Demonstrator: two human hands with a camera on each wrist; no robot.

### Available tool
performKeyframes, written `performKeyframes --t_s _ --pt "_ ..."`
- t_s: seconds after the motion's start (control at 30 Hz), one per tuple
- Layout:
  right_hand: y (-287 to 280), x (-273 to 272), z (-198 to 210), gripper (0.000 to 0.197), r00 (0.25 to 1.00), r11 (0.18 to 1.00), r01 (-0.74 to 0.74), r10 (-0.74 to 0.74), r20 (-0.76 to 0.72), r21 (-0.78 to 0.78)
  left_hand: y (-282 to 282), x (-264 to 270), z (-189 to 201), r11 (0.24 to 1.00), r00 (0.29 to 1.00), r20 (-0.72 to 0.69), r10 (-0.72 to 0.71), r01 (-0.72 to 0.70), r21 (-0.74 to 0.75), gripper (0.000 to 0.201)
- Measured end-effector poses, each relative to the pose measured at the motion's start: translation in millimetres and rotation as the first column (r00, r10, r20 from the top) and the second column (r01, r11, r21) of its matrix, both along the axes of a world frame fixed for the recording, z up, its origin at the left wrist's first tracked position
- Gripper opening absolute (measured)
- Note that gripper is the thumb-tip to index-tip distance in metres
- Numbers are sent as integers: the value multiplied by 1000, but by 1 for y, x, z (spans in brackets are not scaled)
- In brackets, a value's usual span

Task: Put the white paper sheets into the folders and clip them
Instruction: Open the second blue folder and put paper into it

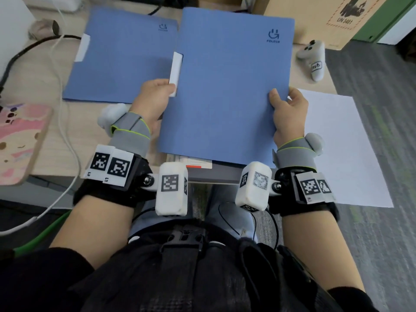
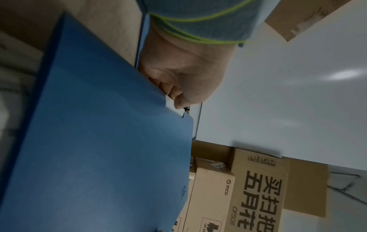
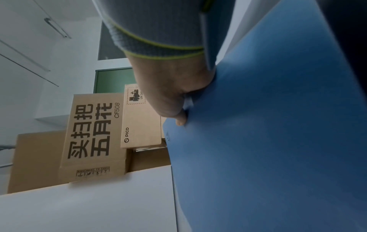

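I hold a closed blue folder (image 1: 225, 86) tilted above the desk's front edge. My left hand (image 1: 155, 97) grips its left edge, the thumb on the white clip bar (image 1: 176, 70). My right hand (image 1: 288, 109) grips its right edge with the thumb on the cover. The left wrist view shows the folder's underside (image 2: 99, 141) with my fingers (image 2: 178, 94) curled at its edge. The right wrist view shows the same folder (image 3: 268, 141) pinched by my right hand (image 3: 178, 109). A second closed blue folder (image 1: 121, 57) with a white clip lies flat at the back left. A white paper sheet (image 1: 337, 143) lies at the right.
A pink phone case (image 1: 20, 143) and white and black cables (image 1: 65, 109) lie at the left. A grey controller (image 1: 313, 59) sits at the back right before a cardboard box (image 1: 326, 16). Grey carpet (image 1: 382, 109) shows beyond the desk's right edge.
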State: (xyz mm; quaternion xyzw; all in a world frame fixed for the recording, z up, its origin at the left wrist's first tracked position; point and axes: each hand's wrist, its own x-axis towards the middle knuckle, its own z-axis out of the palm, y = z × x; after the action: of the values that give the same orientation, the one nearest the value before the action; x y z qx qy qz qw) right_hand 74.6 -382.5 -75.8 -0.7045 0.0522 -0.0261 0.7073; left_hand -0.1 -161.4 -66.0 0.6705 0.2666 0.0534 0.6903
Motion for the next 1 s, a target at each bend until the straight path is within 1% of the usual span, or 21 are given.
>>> performKeyframes --t_s 0.07,0.13,0.2,0.27,0.33,0.4,0.5,0.57,0.67,0.8,0.93,1.0 --pt "7 2 0 12 1000 1000 -4 4 -3 -21 4 -6 -4 1000 1000 -25 3 -3 -2 30" --pt "15 3 0 13 1000 999 -15 14 -11 -36 10 -11 -8 1000 998 -56 8 -7 15 23" --pt "28 4 -1 13 999 999 -28 27 -22 -16 21 -16 -11 999 996 -82 35 -31 41 18" --pt "36 7 1 7 999 999 -39 39 -23 -17 27 -19 -15 998 995 -85 47 -43 40 23" --pt "48 9 1 6 996 997 -80 79 -41 -24 35 -23 -16 997 996 -60 69 -67 29 28" --pt "60 10 1 11 992 993 -113 111 -64 -24 43 -25 -17 992 992 -29 121 -120 40 28" --pt "87 12 5 22 983 987 -159 154 -101 -38 62 -28 -13 967 973 20 230 -231 108 28" --pt "102 13 9 25 975 979 -196 189 -114 -48 72 -27 -11 952 963 43 265 -269 145 30" --pt "129 18 13 33 960 966 -253 244 -137 -47 96 -25 -8 928 945 37 324 -325 180 30" --pt "162 27 18 40 937 945 -320 307 -167 -60 127 -18 -6 909 927 31 374 -373 188 31" --pt "185 34 22 35 909 923 -375 350 -226 -80 151 -8 -9 893 914 5 405 -397 214 33" --pt "194 39 21 20 891 911 -407 379 -250 -70 167 -1 -16 882 905 -21 425 -409 237 36"
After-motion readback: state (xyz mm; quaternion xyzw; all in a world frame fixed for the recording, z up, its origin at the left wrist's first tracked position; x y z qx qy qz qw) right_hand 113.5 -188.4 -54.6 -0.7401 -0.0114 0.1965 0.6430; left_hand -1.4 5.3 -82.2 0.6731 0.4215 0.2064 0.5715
